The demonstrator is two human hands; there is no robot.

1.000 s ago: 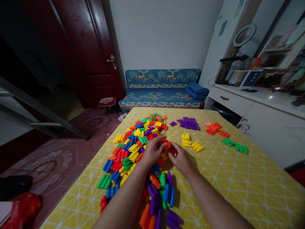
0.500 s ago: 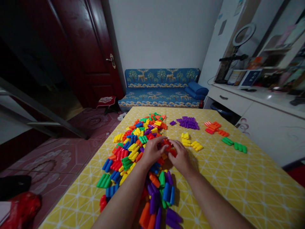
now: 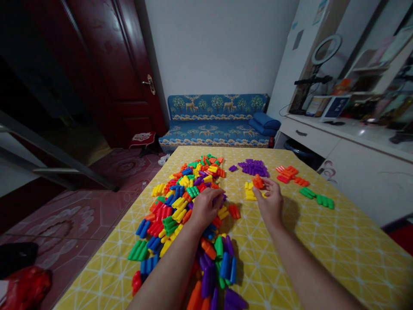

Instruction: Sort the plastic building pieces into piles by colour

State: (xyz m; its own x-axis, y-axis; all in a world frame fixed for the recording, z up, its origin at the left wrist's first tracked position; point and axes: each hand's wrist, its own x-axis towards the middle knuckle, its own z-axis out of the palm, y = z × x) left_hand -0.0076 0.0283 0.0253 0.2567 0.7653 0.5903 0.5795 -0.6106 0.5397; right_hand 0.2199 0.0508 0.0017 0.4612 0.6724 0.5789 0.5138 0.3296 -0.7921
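Note:
My right hand [image 3: 271, 203] pinches an orange plastic building block [image 3: 257, 181] between thumb and fingers, raised just above the yellow blocks [image 3: 251, 195]. Over the right side of a mixed heap of coloured blocks [image 3: 179, 202] is my left hand [image 3: 206, 206], its fingers curled down and pressed together. Whatever lies under those fingertips is hidden; a bit of purple shows beside them. A red-orange block [image 3: 234, 211] rests alone on the cloth between my hands.
Purple blocks [image 3: 253, 168] form a group at the far side of the table. Further right lie orange and red blocks [image 3: 288, 173] and green blocks [image 3: 325, 201]. A patterned yellow cloth [image 3: 300, 254] covers the table. Beyond stands a blue sofa [image 3: 213, 129]; a white cabinet [image 3: 364, 172] is right.
My right hand has moved right, away from my left hand, carrying an orange block to the yellow group. My left hand stays over the heap with its fingers drawn closer together.

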